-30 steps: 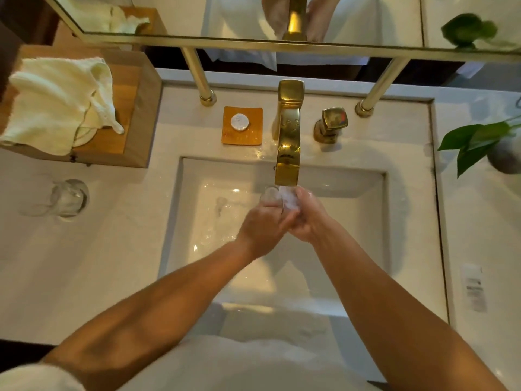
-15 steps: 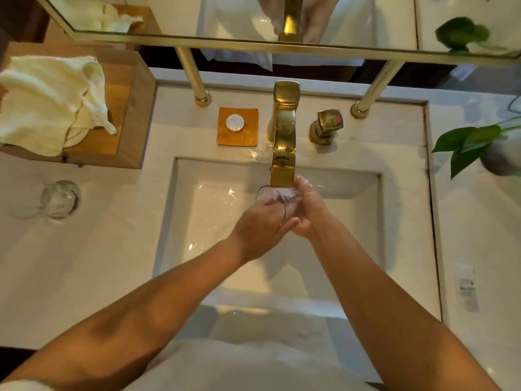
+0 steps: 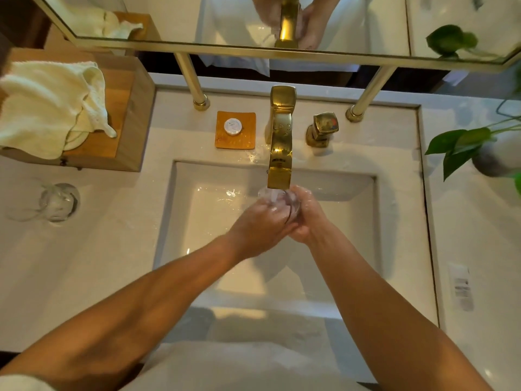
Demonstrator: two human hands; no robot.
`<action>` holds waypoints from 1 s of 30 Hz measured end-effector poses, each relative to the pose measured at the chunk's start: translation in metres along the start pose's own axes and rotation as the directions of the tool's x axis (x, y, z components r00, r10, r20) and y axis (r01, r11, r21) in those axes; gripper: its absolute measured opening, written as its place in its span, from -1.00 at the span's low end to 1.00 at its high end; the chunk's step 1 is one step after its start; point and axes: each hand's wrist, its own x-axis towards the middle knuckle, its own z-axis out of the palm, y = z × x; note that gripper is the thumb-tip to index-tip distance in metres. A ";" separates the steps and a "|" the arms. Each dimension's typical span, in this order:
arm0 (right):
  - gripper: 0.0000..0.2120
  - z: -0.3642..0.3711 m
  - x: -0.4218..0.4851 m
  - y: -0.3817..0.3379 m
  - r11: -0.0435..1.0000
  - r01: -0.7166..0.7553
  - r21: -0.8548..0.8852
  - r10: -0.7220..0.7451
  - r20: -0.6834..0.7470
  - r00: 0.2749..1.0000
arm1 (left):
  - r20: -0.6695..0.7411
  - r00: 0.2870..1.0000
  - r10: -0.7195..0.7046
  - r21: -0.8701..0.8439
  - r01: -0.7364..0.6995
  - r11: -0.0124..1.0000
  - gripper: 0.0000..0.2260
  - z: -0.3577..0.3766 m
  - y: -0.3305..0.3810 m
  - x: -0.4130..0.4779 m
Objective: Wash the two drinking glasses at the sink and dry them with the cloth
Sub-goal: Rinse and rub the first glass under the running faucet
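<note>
On my feed both hands meet over the sink (image 3: 214,221), right under the tap (image 3: 280,142). The left hand (image 3: 259,224) comes in from the left with its fingers curled over one glass (image 3: 284,203). The right hand (image 3: 307,218) closes round the same glass from the other side. Both hands are wrapped round it rather than spread. Water (image 3: 273,194) runs from the spout onto the glass and the fingers (the glass is clear and mostly covered, so I make out only part of its rim and wall). It is held up above the basin floor.

The second glass (image 3: 57,201) sits on the counter (image 3: 98,249) well left of the sink, just in front of a wooden box (image 3: 132,122). I cannot tell whether it stands upright or lies on its side. The cloth (image 3: 48,105), pale yellow and rumpled, lies on top of the box.

Behind the sink, left of the tap, an orange dish (image 3: 245,136) carries a small white puck (image 3: 233,127). The handle (image 3: 324,128) stands just right of the tap. A plant (image 3: 462,148) leans in from the right edge, and a white label (image 3: 461,289) lies on the counter on that side. The mirror (image 3: 225,18) along the top shows the hands and the tap from the front.
</note>
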 end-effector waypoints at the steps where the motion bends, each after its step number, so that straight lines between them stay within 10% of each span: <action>1: -0.68 -0.002 0.000 0.000 0.998 -0.033 -0.046 0.033 0.000 0.999 | 0.041 0.989 0.140 0.068 -0.143 0.987 -0.64 0.004 -0.011 -0.004; 5: -0.68 -0.004 -0.002 -0.004 0.979 -0.152 -0.136 0.152 -0.009 0.988 | -0.027 0.960 0.277 0.141 -0.271 0.952 -0.76 0.011 -0.027 -0.014; 13: -0.50 -0.005 0.008 -0.007 0.970 -0.239 -0.048 0.237 -0.052 0.970 | -0.111 0.993 0.034 -0.021 -0.036 0.999 -0.73 0.001 0.003 -0.009; 30: -0.64 0.007 0.014 -0.010 0.997 -0.078 -0.015 0.079 0.077 0.994 | -0.043 0.999 -0.006 0.087 0.010 0.996 -0.68 -0.012 -0.001 -0.012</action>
